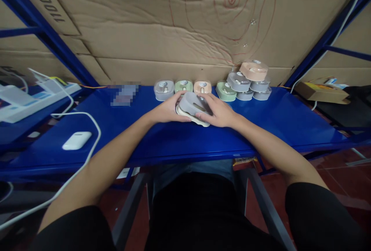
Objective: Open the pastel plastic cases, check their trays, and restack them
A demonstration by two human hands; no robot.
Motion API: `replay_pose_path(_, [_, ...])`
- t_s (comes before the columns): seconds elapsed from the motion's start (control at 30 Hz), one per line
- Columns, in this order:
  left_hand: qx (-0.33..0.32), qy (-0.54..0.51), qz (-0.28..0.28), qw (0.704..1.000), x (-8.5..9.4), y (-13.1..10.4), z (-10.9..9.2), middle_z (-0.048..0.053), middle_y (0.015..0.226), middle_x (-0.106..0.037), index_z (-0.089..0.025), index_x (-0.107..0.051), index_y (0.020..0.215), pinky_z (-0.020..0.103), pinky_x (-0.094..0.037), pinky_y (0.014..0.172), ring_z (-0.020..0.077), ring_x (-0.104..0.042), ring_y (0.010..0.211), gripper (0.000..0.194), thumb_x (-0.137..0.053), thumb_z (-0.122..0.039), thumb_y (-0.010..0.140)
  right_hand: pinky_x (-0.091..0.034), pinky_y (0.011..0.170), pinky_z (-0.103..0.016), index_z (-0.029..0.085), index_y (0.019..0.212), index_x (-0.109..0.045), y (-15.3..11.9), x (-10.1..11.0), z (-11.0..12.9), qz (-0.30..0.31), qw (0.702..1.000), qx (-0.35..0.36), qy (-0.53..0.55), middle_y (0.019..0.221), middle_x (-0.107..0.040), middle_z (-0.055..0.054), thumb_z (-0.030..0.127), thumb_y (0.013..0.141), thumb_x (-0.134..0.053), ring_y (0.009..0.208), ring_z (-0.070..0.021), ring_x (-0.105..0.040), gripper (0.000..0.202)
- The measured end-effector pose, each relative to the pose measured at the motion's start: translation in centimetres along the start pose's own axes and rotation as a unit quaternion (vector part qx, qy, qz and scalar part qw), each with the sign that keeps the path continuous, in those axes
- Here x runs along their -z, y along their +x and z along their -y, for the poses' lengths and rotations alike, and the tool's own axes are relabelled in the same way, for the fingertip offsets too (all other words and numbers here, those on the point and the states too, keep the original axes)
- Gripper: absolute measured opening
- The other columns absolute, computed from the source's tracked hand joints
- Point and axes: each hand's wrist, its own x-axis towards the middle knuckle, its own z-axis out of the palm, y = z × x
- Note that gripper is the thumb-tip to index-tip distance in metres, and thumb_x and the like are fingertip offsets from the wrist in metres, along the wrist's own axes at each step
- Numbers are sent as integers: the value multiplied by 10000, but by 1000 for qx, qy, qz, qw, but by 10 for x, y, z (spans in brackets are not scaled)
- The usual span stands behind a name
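Both hands hold a grey rounded box point(189, 103) with a cream-coloured rim or base under it, tilted above the front half of the blue table point(185, 143). My left hand point(169, 109) wraps round its left side, the thumb along the cream edge. My right hand point(220, 110) grips the right side, fingers over the top and thumb at the front. Just behind stand three similar boxes in a row: a grey one point(164, 90), a green one point(184, 85) and a peach one point(202, 87).
At the back right is a stack of boxes: green point(226, 92), several grey point(239, 82), peach on top point(254, 70). A white case point(77, 141) and a white cable point(97, 127) lie at left. A cardboard wall point(130, 23) stands behind.
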Motion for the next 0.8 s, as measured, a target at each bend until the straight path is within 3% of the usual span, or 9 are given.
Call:
replay_pose_path(0.13, [16, 85, 0, 996, 12, 2, 19, 232, 1618, -717, -201, -524, 1691, 665, -547, 1294, 497, -690, 1510, 1161, -1014, -657, 742, -546, 1274, -637, 178, 1710, -541, 0, 11, -8, -39, 999, 18, 12, 1711, -655, -254, 777, 1038, -676, 1519, -449, -667, 911])
replay_pose_path(0.3, [73, 180, 8, 981, 20, 4, 34, 225, 1487, -775, -171, -571, 1641, 601, -635, 1140, 471, -784, 1323, 1116, -983, -625, 707, -599, 1209, -579, 213, 1647, -630, -5, 18, -7, 47, 992, 99, 61, 1601, -759, -204, 835, 888, -855, 1411, -423, -758, 1007])
replay_pose_path(0.37, [89, 196, 8, 977, 19, 4, 33, 254, 1503, -767, -158, -594, 1618, 613, -631, 1139, 491, -775, 1348, 1056, -950, -640, 749, -601, 1206, -595, 216, 1673, -624, -7, 11, -2, 76, 991, 99, 50, 1601, -763, -205, 819, 855, -909, 1419, -433, -758, 1056])
replay_pose_path(0.5, [97, 213, -3, 972, 16, 4, 29, 311, 1600, -714, -130, -552, 1666, 670, -579, 1218, 548, -697, 1488, 1123, -910, -729, 786, -600, 1209, -605, 221, 1718, -605, -8, -5, 4, 117, 989, 91, 12, 1635, -739, -220, 808, 825, -963, 1458, -448, -732, 1127])
replay_pose_path(0.6, [80, 201, -2, 976, 16, 3, 31, 281, 1601, -728, -168, -569, 1663, 671, -581, 1223, 538, -703, 1490, 1086, -920, -705, 788, -606, 1182, -583, 207, 1688, -632, -4, -3, 2, 99, 992, 78, -7, 1553, -783, -209, 849, 975, -796, 1401, -424, -752, 974])
replay_pose_path(0.7, [74, 196, -6, 978, 17, 3, 34, 260, 1592, -737, -184, -594, 1651, 651, -583, 1233, 519, -714, 1485, 1068, -932, -692, 774, -579, 1201, -569, 160, 1548, -721, 0, 10, -4, 38, 997, 19, -60, 1485, -801, -212, 686, 1180, -510, 1389, -405, -738, 676])
replay_pose_path(0.8, [69, 205, -12, 976, 18, 3, 38, 254, 1570, -752, -185, -605, 1652, 656, -571, 1245, 517, -709, 1488, 1062, -930, -696, 779, -591, 1167, -581, 110, 1487, -740, 3, 23, -14, 51, 985, -71, -149, 1480, -769, -266, 619, 1142, -602, 1380, -454, -725, 631])
